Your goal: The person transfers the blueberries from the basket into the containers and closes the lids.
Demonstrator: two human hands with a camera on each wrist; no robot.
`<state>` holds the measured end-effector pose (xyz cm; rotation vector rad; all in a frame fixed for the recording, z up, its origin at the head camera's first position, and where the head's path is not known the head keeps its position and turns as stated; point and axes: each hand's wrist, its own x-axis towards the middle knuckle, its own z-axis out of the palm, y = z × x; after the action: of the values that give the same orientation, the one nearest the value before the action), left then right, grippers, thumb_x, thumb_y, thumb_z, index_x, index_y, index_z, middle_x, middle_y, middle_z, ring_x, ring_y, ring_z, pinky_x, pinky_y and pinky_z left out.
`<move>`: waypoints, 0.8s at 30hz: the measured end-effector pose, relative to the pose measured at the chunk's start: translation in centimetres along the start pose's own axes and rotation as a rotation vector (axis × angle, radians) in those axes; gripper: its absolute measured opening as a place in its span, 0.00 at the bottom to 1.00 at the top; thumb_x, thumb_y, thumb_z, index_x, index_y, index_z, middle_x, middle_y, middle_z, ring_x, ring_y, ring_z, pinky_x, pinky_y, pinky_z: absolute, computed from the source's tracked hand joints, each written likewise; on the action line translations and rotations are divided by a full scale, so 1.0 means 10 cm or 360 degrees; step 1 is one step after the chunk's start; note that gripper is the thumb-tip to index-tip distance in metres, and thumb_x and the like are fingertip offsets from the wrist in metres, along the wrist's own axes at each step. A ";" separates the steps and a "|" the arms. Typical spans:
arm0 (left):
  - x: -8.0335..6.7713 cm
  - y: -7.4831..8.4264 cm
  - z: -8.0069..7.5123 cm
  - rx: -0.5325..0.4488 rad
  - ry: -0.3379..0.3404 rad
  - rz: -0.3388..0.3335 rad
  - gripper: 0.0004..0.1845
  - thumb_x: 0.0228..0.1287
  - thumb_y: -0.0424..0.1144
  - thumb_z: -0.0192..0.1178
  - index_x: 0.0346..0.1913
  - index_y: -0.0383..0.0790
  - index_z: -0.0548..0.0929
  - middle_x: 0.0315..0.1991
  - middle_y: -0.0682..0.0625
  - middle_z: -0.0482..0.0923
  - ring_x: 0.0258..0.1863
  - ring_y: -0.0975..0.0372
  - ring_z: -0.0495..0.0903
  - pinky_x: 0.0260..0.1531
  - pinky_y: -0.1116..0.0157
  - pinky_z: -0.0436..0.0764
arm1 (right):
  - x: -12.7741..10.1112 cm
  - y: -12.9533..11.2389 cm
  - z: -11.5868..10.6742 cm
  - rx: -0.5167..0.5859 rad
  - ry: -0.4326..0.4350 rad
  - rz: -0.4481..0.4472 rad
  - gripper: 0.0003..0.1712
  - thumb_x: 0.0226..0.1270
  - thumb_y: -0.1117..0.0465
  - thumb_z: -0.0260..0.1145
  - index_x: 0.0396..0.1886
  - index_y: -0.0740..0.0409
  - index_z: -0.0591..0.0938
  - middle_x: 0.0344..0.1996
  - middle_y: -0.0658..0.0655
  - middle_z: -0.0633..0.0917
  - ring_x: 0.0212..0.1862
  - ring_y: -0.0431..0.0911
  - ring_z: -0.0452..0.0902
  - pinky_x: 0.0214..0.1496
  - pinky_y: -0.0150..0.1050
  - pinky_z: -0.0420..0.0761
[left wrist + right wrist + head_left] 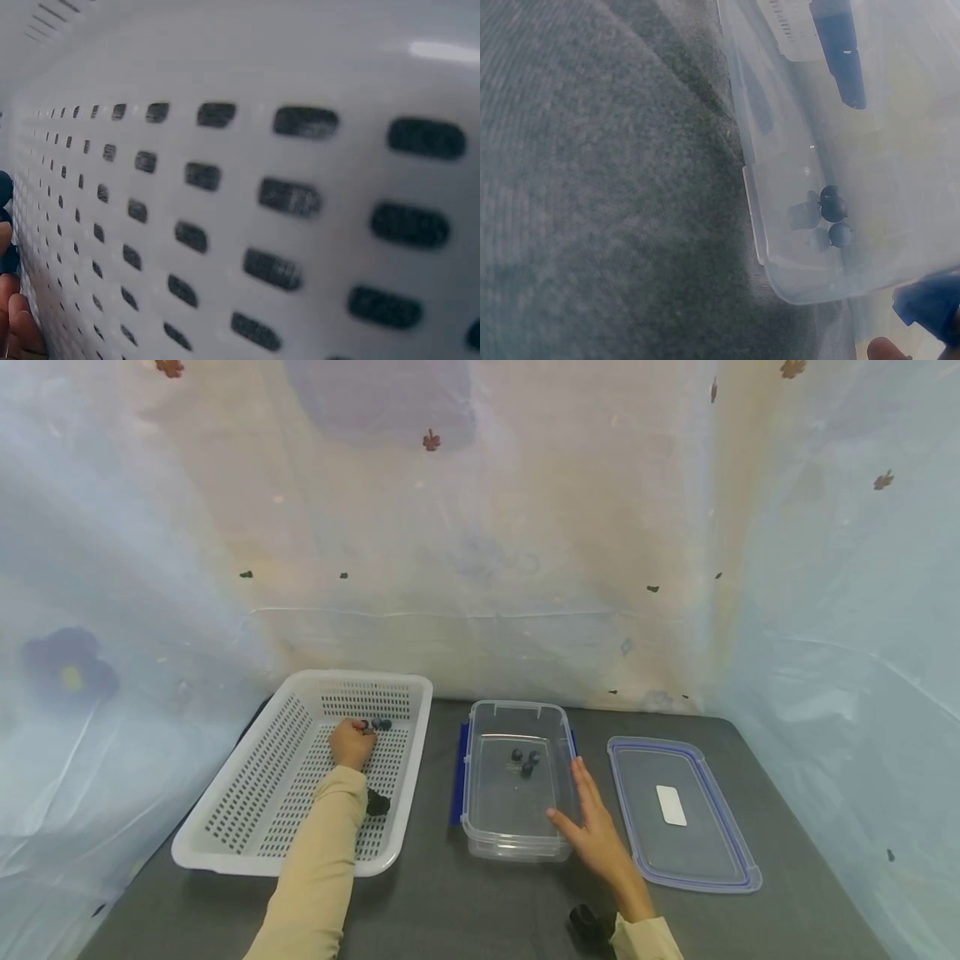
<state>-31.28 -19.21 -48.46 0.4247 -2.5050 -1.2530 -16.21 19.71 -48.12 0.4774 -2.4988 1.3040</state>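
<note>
My left hand (352,745) reaches down into a white perforated basket (247,863), fingers curled among several blueberries (386,724) near its far end. In the left wrist view, the fingers (24,330) show at the left edge, with a dark blueberry (9,259) between them. My right hand (596,831) has its fingers spread, resting against the right side of a clear plastic box (517,847). Inside that box lie a few blueberries (527,769), seen through its wall in the right wrist view.
Right of the box, a clear lid (705,852) with a blue seal and white label lies flat on the grey table (427,893). Blue latches (459,777) hang from the box's sides. A patterned plastic sheet (480,543) surrounds the table at the back and sides.
</note>
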 end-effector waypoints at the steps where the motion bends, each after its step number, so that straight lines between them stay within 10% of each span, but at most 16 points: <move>1: -0.01 0.01 0.00 0.0019 0.0007 0.0019 0.13 0.54 0.25 0.61 0.43 0.21 0.77 0.41 0.28 0.77 0.46 0.37 0.73 0.53 0.46 0.67 | 0.00 0.00 0.00 -0.0002 -0.0002 0.0003 0.47 0.66 0.57 0.65 0.75 0.68 0.52 0.74 0.69 0.50 0.72 0.67 0.46 0.62 0.69 0.55; 12: 0.04 0.03 0.00 -0.0058 0.0000 -0.0079 0.11 0.54 0.24 0.61 0.42 0.23 0.79 0.42 0.29 0.77 0.48 0.39 0.72 0.53 0.46 0.68 | 0.00 0.00 0.00 0.0033 -0.0005 0.0001 0.48 0.64 0.58 0.67 0.76 0.66 0.51 0.74 0.69 0.50 0.72 0.66 0.45 0.63 0.69 0.55; 24: 0.21 0.28 -0.20 -0.0120 -0.0081 0.0075 0.15 0.61 0.29 0.61 0.49 0.24 0.78 0.46 0.31 0.78 0.47 0.41 0.76 0.54 0.47 0.69 | 0.00 0.00 0.00 0.0039 -0.0005 0.0020 0.49 0.64 0.57 0.67 0.76 0.65 0.51 0.74 0.67 0.50 0.72 0.65 0.45 0.64 0.68 0.54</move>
<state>-32.76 -19.87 -44.80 0.3176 -2.4847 -1.3515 -16.21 19.73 -48.12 0.4703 -2.4953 1.3412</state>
